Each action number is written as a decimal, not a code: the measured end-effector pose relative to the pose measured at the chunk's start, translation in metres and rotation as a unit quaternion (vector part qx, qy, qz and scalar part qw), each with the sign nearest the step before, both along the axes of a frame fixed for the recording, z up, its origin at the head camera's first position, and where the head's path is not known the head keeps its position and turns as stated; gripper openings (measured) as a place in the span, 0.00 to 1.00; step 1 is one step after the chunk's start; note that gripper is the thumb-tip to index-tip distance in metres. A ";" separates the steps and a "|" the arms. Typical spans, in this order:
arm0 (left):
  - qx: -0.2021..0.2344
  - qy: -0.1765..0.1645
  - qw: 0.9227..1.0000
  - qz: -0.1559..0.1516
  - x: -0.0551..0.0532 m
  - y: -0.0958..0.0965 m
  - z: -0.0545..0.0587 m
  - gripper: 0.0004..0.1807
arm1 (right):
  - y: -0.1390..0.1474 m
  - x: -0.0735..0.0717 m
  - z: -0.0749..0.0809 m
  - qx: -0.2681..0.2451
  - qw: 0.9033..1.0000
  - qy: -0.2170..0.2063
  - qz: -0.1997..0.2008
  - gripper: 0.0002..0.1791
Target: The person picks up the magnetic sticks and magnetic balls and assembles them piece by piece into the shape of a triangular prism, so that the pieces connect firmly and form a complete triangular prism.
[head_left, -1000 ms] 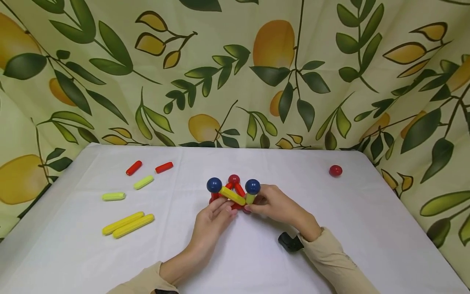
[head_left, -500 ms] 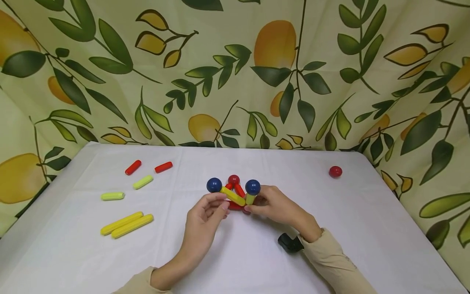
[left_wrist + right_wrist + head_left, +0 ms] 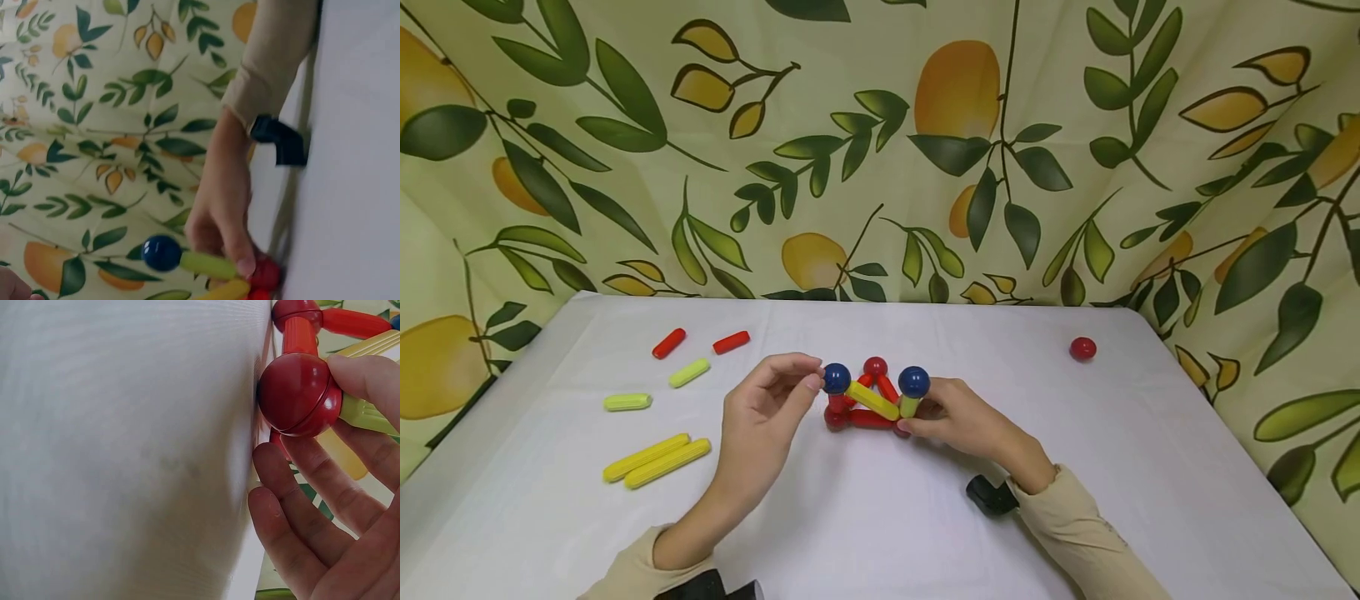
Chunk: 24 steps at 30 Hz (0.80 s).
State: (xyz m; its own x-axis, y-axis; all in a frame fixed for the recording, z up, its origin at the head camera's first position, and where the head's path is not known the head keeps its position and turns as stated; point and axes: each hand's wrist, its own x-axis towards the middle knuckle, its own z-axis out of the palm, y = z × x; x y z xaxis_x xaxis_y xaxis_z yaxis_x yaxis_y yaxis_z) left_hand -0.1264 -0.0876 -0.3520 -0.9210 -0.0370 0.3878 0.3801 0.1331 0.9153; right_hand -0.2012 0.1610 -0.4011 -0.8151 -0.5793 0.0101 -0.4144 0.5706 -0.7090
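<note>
A magnetic ball-and-stick structure [image 3: 871, 419] stands at mid-table. Its base has red sticks and red balls [image 3: 299, 394]. One blue ball [image 3: 837, 378] tops a red upright at left; another blue ball [image 3: 913, 382] tops a light-green stick [image 3: 208, 265] at right. A yellow stick [image 3: 874, 401] slants between the uprights. My right hand [image 3: 962, 421] pinches the front right corner, thumb where the red ball meets the light-green stick. My left hand [image 3: 763, 408] is beside the left blue ball, thumb and index tips right at its edge; few of its fingers show in the left wrist view.
Two long yellow sticks [image 3: 657, 462], two light-green sticks [image 3: 628, 402] and two red sticks [image 3: 668, 343] lie on the left of the white-covered table [image 3: 865, 533]. A loose red ball [image 3: 1082, 348] sits far right. Behind hangs a leaf-and-fruit patterned curtain [image 3: 880, 167].
My left hand has left the structure's lower front left and moved up and left to the left blue ball, uncovering the corner's red ball. The right hand keeps its hold.
</note>
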 end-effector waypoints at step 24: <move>-0.260 0.005 0.965 0.048 -0.053 -0.076 0.002 0.18 | 0.000 0.001 0.000 0.003 1.000 -0.004 -0.009 0.07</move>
